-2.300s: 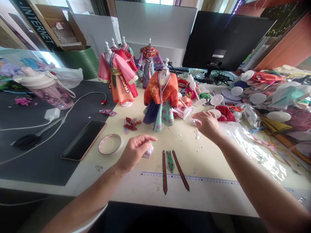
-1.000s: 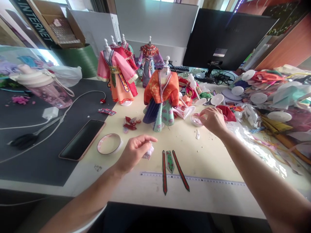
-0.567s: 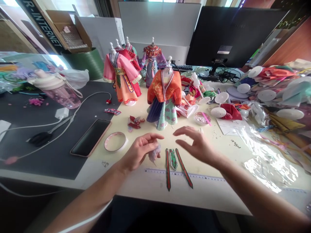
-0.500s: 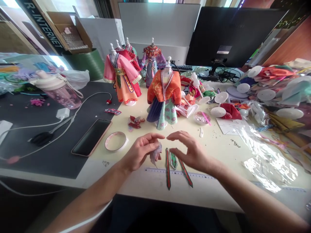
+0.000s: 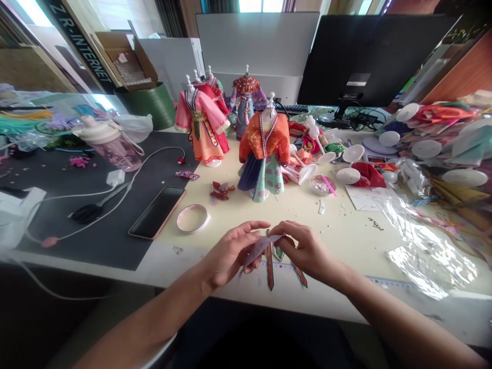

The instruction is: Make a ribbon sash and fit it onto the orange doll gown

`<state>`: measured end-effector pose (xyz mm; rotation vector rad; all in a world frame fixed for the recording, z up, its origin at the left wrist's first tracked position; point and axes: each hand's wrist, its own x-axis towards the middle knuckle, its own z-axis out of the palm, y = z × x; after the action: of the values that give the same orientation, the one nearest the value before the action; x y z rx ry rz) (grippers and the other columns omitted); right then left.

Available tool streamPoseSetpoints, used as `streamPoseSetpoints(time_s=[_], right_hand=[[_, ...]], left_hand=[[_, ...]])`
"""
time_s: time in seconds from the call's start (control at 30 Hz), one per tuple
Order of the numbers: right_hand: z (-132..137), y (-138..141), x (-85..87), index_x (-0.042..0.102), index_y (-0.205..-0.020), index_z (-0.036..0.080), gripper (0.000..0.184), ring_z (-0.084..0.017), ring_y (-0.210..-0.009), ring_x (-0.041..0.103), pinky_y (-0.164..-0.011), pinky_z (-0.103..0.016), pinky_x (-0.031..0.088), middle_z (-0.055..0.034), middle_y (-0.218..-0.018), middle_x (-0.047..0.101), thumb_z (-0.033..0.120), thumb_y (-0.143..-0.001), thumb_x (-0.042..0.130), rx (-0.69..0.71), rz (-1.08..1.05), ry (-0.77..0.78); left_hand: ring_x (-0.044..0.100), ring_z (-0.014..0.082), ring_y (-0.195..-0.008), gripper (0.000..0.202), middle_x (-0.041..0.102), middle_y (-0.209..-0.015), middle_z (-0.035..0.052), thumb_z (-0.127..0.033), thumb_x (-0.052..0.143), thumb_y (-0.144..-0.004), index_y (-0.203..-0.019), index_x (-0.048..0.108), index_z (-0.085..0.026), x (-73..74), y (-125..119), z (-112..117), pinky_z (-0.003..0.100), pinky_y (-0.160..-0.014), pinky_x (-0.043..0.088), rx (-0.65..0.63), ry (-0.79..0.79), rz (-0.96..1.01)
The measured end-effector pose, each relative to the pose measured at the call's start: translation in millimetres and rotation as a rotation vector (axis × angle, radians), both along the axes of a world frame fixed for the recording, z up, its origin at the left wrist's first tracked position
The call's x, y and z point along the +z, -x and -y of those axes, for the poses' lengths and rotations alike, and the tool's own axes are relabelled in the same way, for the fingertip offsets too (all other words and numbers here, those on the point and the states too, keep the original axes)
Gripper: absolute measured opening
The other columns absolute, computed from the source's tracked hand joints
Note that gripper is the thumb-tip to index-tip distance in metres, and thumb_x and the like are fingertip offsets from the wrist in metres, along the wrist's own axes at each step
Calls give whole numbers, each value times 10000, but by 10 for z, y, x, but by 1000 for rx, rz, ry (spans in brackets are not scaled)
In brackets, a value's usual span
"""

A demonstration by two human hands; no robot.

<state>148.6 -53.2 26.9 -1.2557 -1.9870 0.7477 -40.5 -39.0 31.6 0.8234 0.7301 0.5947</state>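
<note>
A small pale lilac-grey piece, looking like thin cloth (image 5: 258, 249), is stretched between my two hands above the desk's front part. My left hand (image 5: 233, 250) grips its lower end, thumb on top. My right hand (image 5: 305, 246) pinches the upper right corner between thumb and fingertips. Beneath them lie two narrow green-and-red trim strips, the left strip (image 5: 270, 271) and the right strip (image 5: 301, 277), with a short green beaded tab (image 5: 278, 253) between them, partly hidden by my right hand. Just beyond stands a doll-sized dress form in an orange top (image 5: 265, 136) and blue-and-mint skirt.
More dressed forms, including one in a pink robe (image 5: 203, 115), stand behind. To the left are a tape roll (image 5: 192, 219), a phone (image 5: 157, 212) and a bottle (image 5: 115, 146). A small bowl (image 5: 322, 185), clear plastic (image 5: 426, 266) and piled doll clothes (image 5: 442, 118) lie right.
My right hand has come in from the right and taken hold of the cloth's corner. The cloth, upright before, now slants between both hands. The view has shifted slightly.
</note>
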Motion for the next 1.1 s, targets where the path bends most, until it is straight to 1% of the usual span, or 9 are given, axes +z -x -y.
streamPoseSetpoints(time_s=[0.07,0.13,0.23,0.4,0.53,0.73,0.87,0.93,1.1], right_hand=[[52,-71,66,593,-773,207,160,-122,-642,522,-587,-256,412,10,-691,587,227,-869,466,31,-34,239],[92,-131,123,562,-719,197,268,-107,-607,492,-556,-243,391,19,-663,543,334,-911,434,83,-96,427],[125,-191,173,564,-736,193,322,-102,-592,474,-547,-239,385,23,-645,509,401,-926,409,144,-171,555],[152,-272,181,529,-652,187,373,-101,-588,472,-590,-248,394,23,-606,510,419,-924,422,114,-196,562],[185,-366,153,558,-666,191,393,-116,-614,525,-644,-269,426,15,-613,554,459,-919,422,73,-235,610],[213,-435,112,645,-758,165,418,-148,-708,585,-739,-314,450,-36,-723,643,498,-901,438,71,-300,619],[211,-444,87,674,-820,164,382,-161,-748,601,-768,-325,456,-51,-756,673,510,-854,515,-44,-306,612],[208,-447,74,671,-799,170,356,-157,-726,602,-751,-321,467,-41,-723,664,508,-820,562,-92,-345,626],[191,-442,50,641,-712,178,300,-126,-642,572,-692,-300,474,-6,-647,623,475,-755,643,-113,-439,666]], left_hand=[[466,58,-508,391,515,-703,-22,-396,589,-837,-1170,522,-204,10,12,28,153,-383,228,-46,12,-34],[449,46,-538,452,537,-809,4,-406,645,-794,-1185,528,-211,10,18,51,159,-396,182,-104,-21,-89],[398,34,-537,453,553,-843,8,-355,710,-738,-1140,573,-198,-16,-1,80,168,-430,204,-179,-111,-184],[409,36,-488,280,589,-738,8,-378,647,-787,-918,611,-133,-68,-42,102,182,-429,216,-173,-179,-270],[480,56,-480,303,623,-722,35,-410,575,-832,-759,587,-116,-61,-9,97,188,-409,266,-139,-225,-295],[523,78,-497,319,624,-692,37,-419,555,-844,-775,604,-112,-66,27,74,188,-414,316,-69,-268,-297],[526,78,-499,340,614,-660,28,-425,538,-856,-739,598,-112,-86,28,61,192,-433,341,-43,-277,-298],[530,81,-506,345,612,-657,26,-425,535,-858,-727,594,-112,-92,32,58,197,-446,354,-30,-284,-302],[521,83,-511,290,608,-645,13,-402,583,-828,-765,582,-119,-102,30,44,203,-462,366,13,-289,-334]])
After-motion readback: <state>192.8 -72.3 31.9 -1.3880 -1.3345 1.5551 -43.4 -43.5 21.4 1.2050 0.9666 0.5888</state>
